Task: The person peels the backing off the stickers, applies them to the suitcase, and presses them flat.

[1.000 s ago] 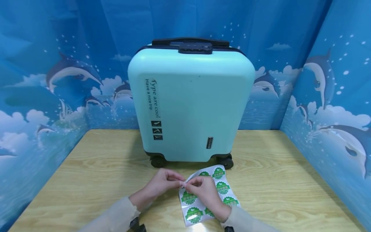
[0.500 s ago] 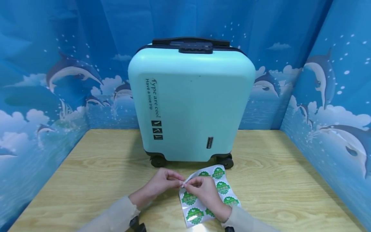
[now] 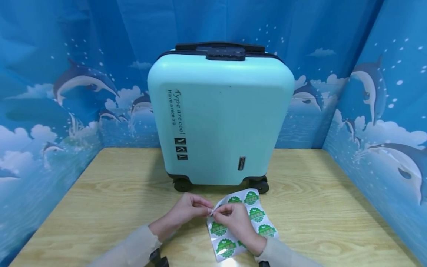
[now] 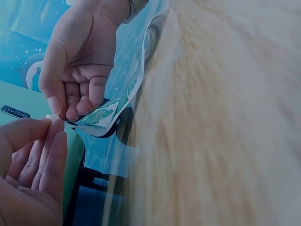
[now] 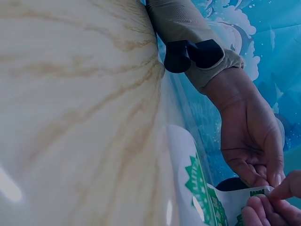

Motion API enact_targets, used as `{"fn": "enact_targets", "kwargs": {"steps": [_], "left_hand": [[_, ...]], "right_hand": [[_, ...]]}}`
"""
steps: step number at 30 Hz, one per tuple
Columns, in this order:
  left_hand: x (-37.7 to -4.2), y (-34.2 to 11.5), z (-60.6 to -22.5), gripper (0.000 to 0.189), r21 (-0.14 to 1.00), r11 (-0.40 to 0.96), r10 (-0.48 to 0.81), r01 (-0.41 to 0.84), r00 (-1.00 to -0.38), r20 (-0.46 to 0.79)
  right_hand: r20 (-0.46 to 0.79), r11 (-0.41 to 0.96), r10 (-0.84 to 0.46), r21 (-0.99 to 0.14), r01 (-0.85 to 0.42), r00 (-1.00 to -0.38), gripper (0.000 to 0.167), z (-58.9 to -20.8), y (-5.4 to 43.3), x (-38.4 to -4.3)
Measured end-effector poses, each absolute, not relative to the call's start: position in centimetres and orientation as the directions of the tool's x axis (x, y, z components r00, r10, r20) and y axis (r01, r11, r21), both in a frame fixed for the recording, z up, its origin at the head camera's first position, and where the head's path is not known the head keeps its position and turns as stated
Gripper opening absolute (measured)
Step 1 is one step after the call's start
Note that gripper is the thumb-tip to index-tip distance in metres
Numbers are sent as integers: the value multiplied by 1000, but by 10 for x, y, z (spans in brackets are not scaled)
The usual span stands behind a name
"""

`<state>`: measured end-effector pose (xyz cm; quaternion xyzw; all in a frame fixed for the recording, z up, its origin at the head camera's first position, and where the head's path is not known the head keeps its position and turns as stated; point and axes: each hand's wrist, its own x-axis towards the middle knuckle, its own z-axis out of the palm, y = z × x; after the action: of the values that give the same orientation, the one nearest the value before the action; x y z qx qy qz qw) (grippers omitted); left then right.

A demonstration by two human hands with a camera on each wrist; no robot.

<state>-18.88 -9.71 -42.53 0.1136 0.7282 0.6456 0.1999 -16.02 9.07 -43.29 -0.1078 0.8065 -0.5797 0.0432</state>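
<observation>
A white sheet [image 3: 230,237] of round green stickers [image 3: 225,247] lies on the table, its upper left corner lifted and curled. My left hand [image 3: 185,211] pinches that corner between thumb and forefinger. Right beside it, my right hand [image 3: 237,222] pinches the same corner and covers part of the sheet. In the left wrist view the fingertips of my left hand [image 4: 33,165] and right hand [image 4: 80,70] meet at a small whitish bit. Whether a sticker is parting from the backing there cannot be made out. Behind the sheet, a mint-green suitcase [image 3: 220,118] stands upright.
The suitcase rests on black wheels [image 3: 182,185], close to the sheet's far edge. It has a black top handle [image 3: 220,48] and printed lettering [image 3: 176,111] down its left side. Blue dolphin-print curtains [image 3: 100,55] enclose the wooden table [image 3: 116,193] at the back and sides.
Both hands stay pinched at the sheet's corner, almost in place. The near part of the sheet has shifted very slightly to the right.
</observation>
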Motion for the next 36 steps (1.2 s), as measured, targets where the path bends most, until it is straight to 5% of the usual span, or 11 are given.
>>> {"fn": "enact_targets", "kwargs": {"steps": [36], "left_hand": [[-194,-109,-418,27,984,172,395,-45,-912,-111]], "right_hand": [[46,292,-316,-946,-144,-948,8,-430,109,-163]]}}
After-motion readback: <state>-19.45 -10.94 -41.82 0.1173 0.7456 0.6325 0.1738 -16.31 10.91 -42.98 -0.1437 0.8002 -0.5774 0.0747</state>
